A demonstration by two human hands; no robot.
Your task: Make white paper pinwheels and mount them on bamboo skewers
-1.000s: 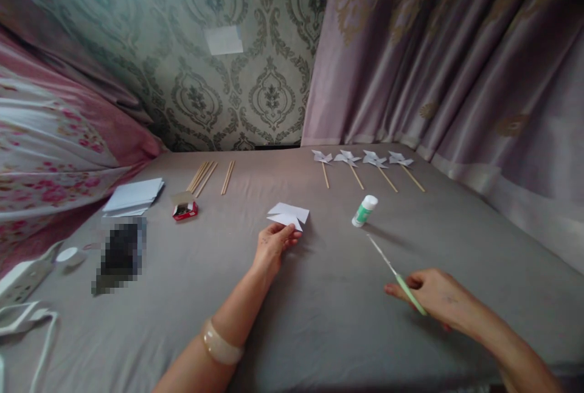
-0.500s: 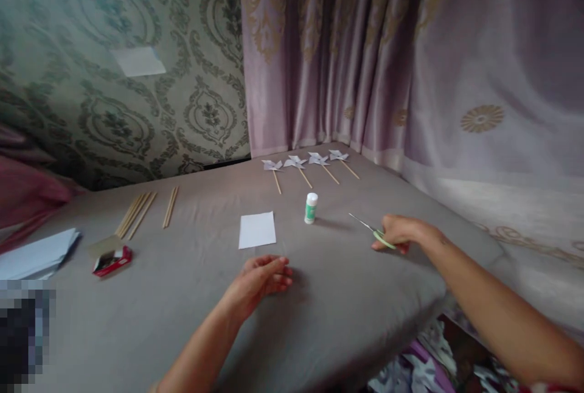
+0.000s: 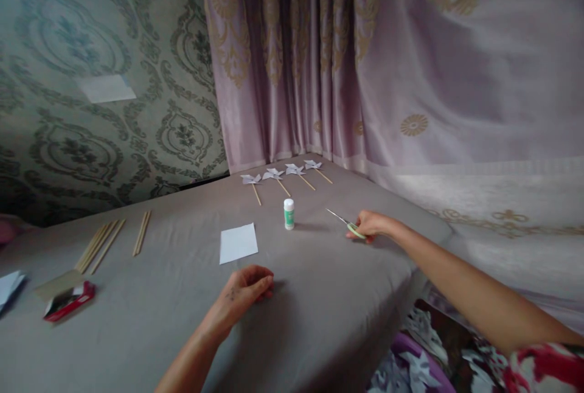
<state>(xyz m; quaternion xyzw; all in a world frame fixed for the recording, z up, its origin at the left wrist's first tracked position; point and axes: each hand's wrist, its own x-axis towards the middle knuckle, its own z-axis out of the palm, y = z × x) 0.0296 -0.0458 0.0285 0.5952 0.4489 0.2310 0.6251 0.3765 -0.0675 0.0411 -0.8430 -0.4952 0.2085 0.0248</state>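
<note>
My right hand (image 3: pixel 366 226) is closed on the green handles of a pair of scissors (image 3: pixel 350 226), whose thin metal blades point left toward the glue stick. My left hand (image 3: pixel 250 286) hovers low over the grey cloth, fingers curled in against the thumb, and nothing shows in it. Just beyond it lies a square of white paper (image 3: pixel 238 243), flat and apart from the fingers. Between the two hands, farther back, a white and green glue stick (image 3: pixel 289 215) stands upright with its cap on.
Several paper pinwheels on sticks (image 3: pixel 295 170) lie in a row at the back. Toward the left are wooden sticks (image 3: pixel 101 244), an open red box (image 3: pixel 69 303) and white sheets (image 3: pixel 9 286). Paper scraps fill a purple basin (image 3: pixel 438 373) below the right edge.
The view has turned to the right, so things sit farther left. My left hand's fingers have drawn closer together. My right hand still has the scissors.
</note>
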